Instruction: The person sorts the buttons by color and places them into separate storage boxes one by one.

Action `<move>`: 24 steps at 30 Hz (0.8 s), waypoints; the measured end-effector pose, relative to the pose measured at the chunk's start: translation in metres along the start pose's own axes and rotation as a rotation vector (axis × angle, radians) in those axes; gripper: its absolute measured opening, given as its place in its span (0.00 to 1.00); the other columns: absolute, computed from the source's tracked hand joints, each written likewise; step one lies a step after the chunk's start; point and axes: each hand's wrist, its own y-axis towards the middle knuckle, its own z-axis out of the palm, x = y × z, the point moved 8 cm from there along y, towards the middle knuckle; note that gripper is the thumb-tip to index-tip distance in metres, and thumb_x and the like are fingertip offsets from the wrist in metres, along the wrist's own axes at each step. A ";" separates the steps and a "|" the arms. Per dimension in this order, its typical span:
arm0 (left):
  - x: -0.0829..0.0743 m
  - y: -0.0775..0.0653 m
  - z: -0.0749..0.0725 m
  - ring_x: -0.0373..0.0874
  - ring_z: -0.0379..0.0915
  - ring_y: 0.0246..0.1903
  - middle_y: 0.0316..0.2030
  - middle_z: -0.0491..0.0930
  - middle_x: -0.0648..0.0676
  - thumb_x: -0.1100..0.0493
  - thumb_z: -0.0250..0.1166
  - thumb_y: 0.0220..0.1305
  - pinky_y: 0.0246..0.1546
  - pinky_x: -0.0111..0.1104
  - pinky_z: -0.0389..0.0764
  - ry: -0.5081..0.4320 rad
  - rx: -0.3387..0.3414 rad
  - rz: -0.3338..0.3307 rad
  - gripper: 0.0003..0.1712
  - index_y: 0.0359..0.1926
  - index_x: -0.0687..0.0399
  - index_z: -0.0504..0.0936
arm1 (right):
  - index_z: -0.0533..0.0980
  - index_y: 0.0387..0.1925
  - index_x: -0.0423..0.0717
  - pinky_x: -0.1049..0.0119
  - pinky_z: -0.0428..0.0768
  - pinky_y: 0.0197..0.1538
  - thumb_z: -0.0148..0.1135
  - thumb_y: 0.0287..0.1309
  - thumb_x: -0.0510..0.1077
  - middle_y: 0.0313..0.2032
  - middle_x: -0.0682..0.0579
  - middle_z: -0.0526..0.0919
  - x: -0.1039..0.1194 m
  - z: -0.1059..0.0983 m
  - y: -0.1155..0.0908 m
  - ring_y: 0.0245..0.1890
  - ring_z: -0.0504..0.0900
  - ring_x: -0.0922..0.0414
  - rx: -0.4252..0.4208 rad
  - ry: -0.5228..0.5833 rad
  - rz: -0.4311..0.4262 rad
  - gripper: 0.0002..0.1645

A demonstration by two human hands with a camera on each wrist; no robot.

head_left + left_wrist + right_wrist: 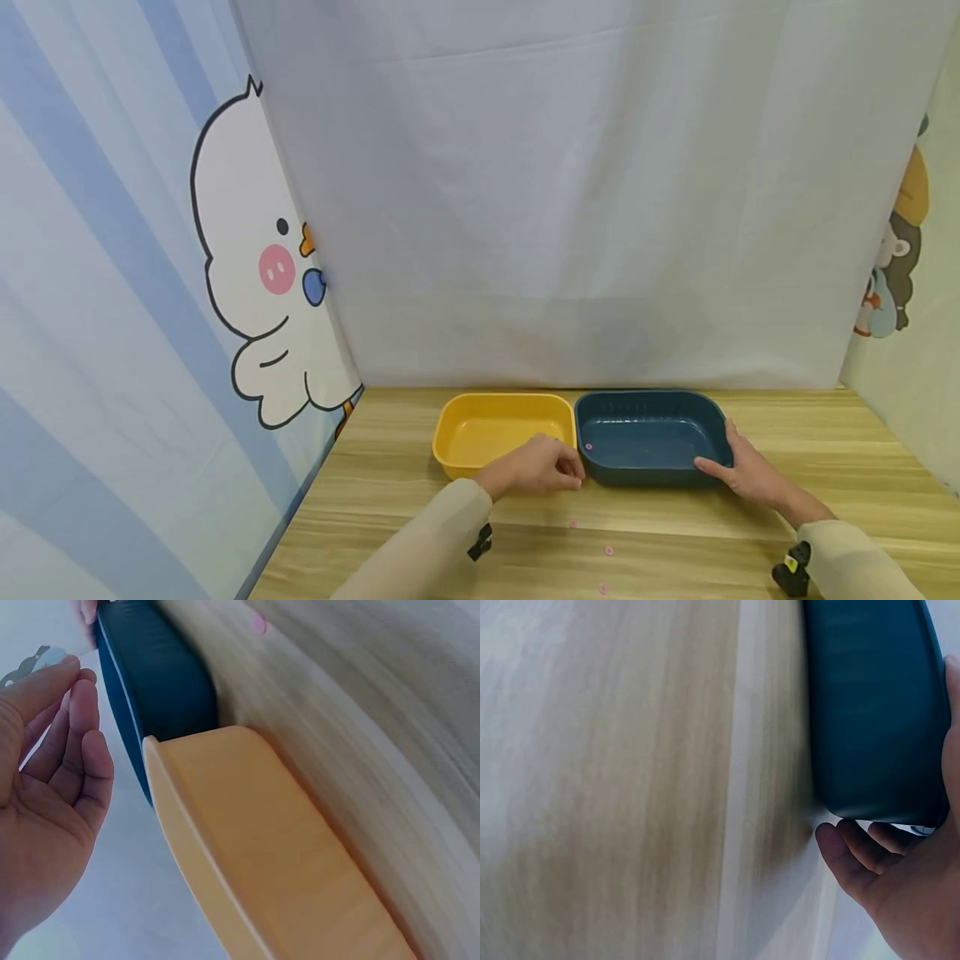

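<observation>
My left hand [536, 465] hovers at the front right corner of a yellow plastic basin [450, 417], close to where it meets a dark blue basin [652, 477]. In the left wrist view the thumb and forefinger tips come together and the other fingers curl; nothing shows between them. A small pink ring [588, 447] appears against the inner left side of the blue basin. My right hand [750, 473] grips that basin's right end, thumb over the front rim, fingers along the outer side. The right wrist view shows these fingers [847, 855] bent beside the basin's end.
Several small pink rings lie on the wood-grain table in front of the basins, among them one ring [609, 551] near the middle. Behind the basins hangs a pale curtain [585, 208]. Patterned cloth walls close off the left and right sides.
</observation>
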 end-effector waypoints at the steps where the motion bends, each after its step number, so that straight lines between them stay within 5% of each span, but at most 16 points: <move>1: 0.000 0.001 -0.002 0.27 0.73 0.28 0.27 0.80 0.38 0.60 0.65 0.61 0.32 0.19 0.74 -0.001 -0.007 -0.001 0.04 0.36 0.55 0.85 | 0.23 0.66 0.24 0.29 0.45 0.57 0.58 0.62 0.55 0.64 0.17 0.33 0.000 0.000 0.000 0.62 0.38 0.22 0.000 -0.003 0.001 0.64; 15: 0.003 0.024 -0.035 0.32 0.72 0.27 0.28 0.80 0.43 0.62 0.65 0.62 0.29 0.22 0.74 -0.018 -0.068 -0.045 0.04 0.37 0.56 0.84 | 0.24 0.66 0.24 0.29 0.45 0.57 0.59 0.62 0.54 0.64 0.17 0.33 -0.001 0.000 0.000 0.62 0.38 0.22 -0.013 -0.004 -0.005 0.63; 24: 0.011 0.039 -0.042 0.35 0.75 0.29 0.29 0.81 0.45 0.60 0.65 0.62 0.29 0.25 0.76 -0.132 -0.131 -0.093 0.05 0.38 0.57 0.83 | 0.23 0.66 0.24 0.29 0.45 0.57 0.59 0.62 0.54 0.64 0.18 0.33 0.000 0.000 0.000 0.62 0.38 0.22 -0.012 0.000 -0.008 0.63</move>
